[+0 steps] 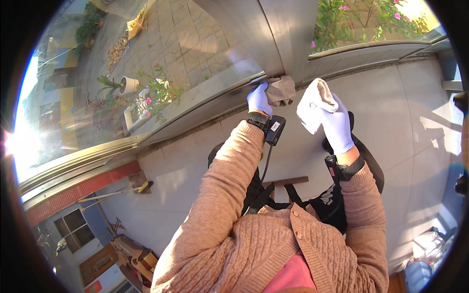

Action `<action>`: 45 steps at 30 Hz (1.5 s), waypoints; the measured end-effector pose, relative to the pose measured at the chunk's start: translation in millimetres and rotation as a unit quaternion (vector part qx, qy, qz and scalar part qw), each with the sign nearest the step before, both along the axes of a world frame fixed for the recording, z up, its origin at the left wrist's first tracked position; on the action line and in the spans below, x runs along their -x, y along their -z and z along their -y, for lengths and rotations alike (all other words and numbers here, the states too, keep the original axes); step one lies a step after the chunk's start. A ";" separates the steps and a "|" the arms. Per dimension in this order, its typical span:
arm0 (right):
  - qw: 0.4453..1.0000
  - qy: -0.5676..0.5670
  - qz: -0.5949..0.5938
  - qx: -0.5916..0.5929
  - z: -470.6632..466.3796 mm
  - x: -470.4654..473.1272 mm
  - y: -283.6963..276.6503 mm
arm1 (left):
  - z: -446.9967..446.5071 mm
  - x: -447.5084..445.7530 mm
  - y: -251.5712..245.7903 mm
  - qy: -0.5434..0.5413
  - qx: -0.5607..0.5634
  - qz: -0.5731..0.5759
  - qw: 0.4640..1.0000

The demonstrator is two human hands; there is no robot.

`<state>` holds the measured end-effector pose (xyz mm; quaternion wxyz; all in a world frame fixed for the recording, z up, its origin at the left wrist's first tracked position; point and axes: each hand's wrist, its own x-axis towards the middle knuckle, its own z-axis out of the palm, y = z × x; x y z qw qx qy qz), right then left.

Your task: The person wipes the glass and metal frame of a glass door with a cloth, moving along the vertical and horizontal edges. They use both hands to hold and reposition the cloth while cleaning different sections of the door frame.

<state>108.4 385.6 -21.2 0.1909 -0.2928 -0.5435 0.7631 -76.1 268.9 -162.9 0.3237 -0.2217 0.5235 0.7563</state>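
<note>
Both of my hands wear thin pale violet gloves. My left hand grips a folded grey-brown cloth against the metal frame at the lower corner of a large glass pane. To its right, my right hand holds a bunched white cloth above the pale tiled floor, apart from the frame. Black straps with small black devices sit on both wrists, and a cable runs down from the left one.
Behind the glass are potted plants and paving. A wooden bar lies by my legs. At the lower left stand a broom and dustpan and brown furniture. White bags lie at the lower right.
</note>
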 end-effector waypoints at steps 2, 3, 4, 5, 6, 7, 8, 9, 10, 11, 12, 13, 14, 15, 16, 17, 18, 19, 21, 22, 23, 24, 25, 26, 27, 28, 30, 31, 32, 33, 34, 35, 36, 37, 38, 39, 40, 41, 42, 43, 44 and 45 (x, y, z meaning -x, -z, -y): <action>1.000 -0.017 0.024 -0.009 -0.7 -1.3 -2.1 | 1.1 3.5 -5.2 0.029 -0.037 0.028 0.999; 1.000 -0.021 0.019 -0.004 -1.1 -1.9 -3.3 | 1.3 4.7 -9.4 0.042 -0.057 0.043 0.997; 1.000 -0.020 0.024 -0.004 -1.3 -1.9 -4.4 | 2.1 7.1 -14.9 0.063 -0.068 0.071 0.993; 0.999 -0.019 0.029 -0.004 -1.5 -1.8 -5.4 | 1.0 6.1 -19.8 0.058 -0.075 0.061 0.994; 0.999 -0.018 0.027 -0.003 -1.2 -1.4 -6.1 | -0.2 4.3 -24.8 0.045 -0.074 0.050 0.995; 0.999 -0.019 0.026 -0.001 -0.8 -0.8 -6.6 | -1.8 2.3 -29.8 0.028 -0.065 0.047 0.996; 1.000 -0.019 0.024 0.000 -0.3 -0.1 -6.9 | -2.6 -0.1 -34.5 0.021 -0.043 0.027 0.998; 1.000 -0.020 0.019 -0.001 0.3 0.7 -6.9 | -4.0 -2.8 -38.2 0.017 -0.030 0.001 0.999; 1.000 -0.022 0.014 -0.001 1.0 1.3 -6.8 | -5.2 -6.1 -40.7 0.011 -0.017 -0.025 0.999; 0.999 -0.023 0.021 -0.021 1.4 1.8 -6.4 | -6.4 -8.6 -42.1 0.006 -0.013 -0.058 0.998; 1.000 -0.020 0.007 0.003 1.9 2.1 -6.0 | -7.9 -8.9 -42.4 -0.001 -0.004 -0.057 0.998; 1.000 -0.015 0.005 0.007 2.0 2.2 -5.4 | -8.9 -9.4 -41.4 -0.003 0.000 -0.047 0.999; 1.000 -0.015 0.008 -0.001 2.1 2.0 -4.8 | -9.8 -9.4 -39.3 -0.006 0.002 -0.039 0.999; 1.000 -0.008 -0.002 0.029 2.1 1.6 -4.0 | -9.9 -9.5 -36.3 -0.011 -0.001 -0.036 0.999; 0.999 -0.004 -0.008 0.046 1.9 1.0 -3.1 | -11.4 -7.9 -33.0 -0.013 0.000 -0.012 1.000; 0.999 -0.003 0.003 0.032 1.8 0.5 -2.4 | -11.4 -7.3 -29.6 -0.014 0.002 -0.001 1.000; 0.998 0.004 -0.009 0.057 1.4 -0.1 -1.4 | -12.0 -6.5 -26.5 -0.014 0.005 0.009 1.000; 0.999 0.008 -0.005 0.051 1.3 -0.3 -0.7 | -12.3 -5.7 -24.0 -0.014 0.006 0.020 1.000; 0.999 0.016 0.004 0.029 0.9 -0.6 0.7 | -12.3 -5.0 -21.3 -0.003 0.010 0.012 1.000; 1.000 0.017 0.008 0.011 0.9 -0.7 1.5 | -12.2 -5.4 -20.7 0.003 0.019 -0.001 1.000; 0.999 0.016 0.007 -0.026 0.7 -0.4 2.0 | -11.8 -5.4 -20.8 0.008 0.023 -0.015 1.000; 1.000 0.012 -0.003 0.002 0.6 -0.2 2.6 | -10.6 -5.3 -21.2 0.022 0.031 -0.008 0.999; 1.000 0.008 -0.018 0.013 0.4 0.3 3.0 | -8.5 -5.1 -21.8 0.037 0.035 -0.001 0.999; 1.000 -0.001 -0.016 0.010 0.1 0.6 3.6 | -5.6 -4.8 -22.1 0.049 0.029 -0.001 0.998; 1.000 0.000 -0.025 0.010 -0.1 1.1 4.0 | -1.4 -4.5 -22.3 0.061 0.037 0.015 0.997; 1.000 -0.003 -0.020 -0.005 -0.4 1.4 4.4 | 4.1 -4.6 -22.3 0.070 0.037 0.025 0.997; 1.000 -0.003 -0.013 -0.029 -0.4 2.0 4.8 | 16.3 -3.2 -22.3 0.083 0.038 0.049 0.995; 0.999 0.001 -0.010 -0.038 -0.3 2.1 5.0 | 22.4 -2.2 -22.4 0.061 0.031 0.053 0.996; 0.999 0.003 -0.005 -0.052 0.3 2.6 4.9 | 28.0 -1.2 -23.0 0.040 0.024 0.062 0.997; 0.999 -0.002 -0.004 -0.034 0.5 2.8 4.9 | 31.8 -0.8 -23.5 0.016 0.016 0.068 0.997; 1.000 -0.009 -0.001 -0.022 1.4 3.3 4.6 | 35.3 0.6 -25.2 0.003 0.025 0.061 0.998; 1.000 -0.015 0.000 -0.023 1.7 3.5 4.3 | 35.1 -0.8 -26.3 -0.011 0.007 0.023 1.000; 1.000 -0.014 -0.012 0.007 2.8 4.0 3.7 | 35.1 -1.8 -28.4 -0.034 0.001 -0.015 0.999; 0.999 -0.017 -0.021 0.022 2.9 3.9 2.9 | 33.2 -3.7 -30.9 -0.058 0.002 -0.041 0.997; 0.999 -0.019 -0.030 0.037 3.3 4.0 1.9 | 31.5 -5.0 -34.2 -0.057 -0.013 -0.068 0.996; 0.998 -0.020 -0.029 0.046 3.3 3.8 0.6 | 27.9 -5.7 -37.7 -0.062 0.005 -0.061 0.996; 0.998 -0.013 -0.033 0.046 3.1 3.2 -0.6 | 24.3 -7.2 -41.4 -0.066 0.018 -0.058 0.996; 0.999 -0.009 -0.027 0.038 3.1 2.6 -2.0 | 21.7 -8.3 -45.1 -0.073 0.030 -0.054 0.995; 0.999 -0.006 -0.026 0.024 2.7 1.6 -3.1 | 18.0 -10.4 -48.2 -0.056 0.025 -0.068 0.996; 1.000 -0.006 -0.012 0.022 2.6 0.9 -4.3 | 14.0 -13.0 -50.9 -0.038 0.020 -0.082 0.996; 1.000 -0.006 -0.002 0.013 2.0 0.2 -4.9 | 8.8 -15.8 -52.4 -0.022 0.017 -0.093 0.995; 1.000 -0.006 0.005 -0.010 1.7 -0.2 -5.5 | 3.4 -17.1 -53.4 -0.017 0.027 -0.108 0.994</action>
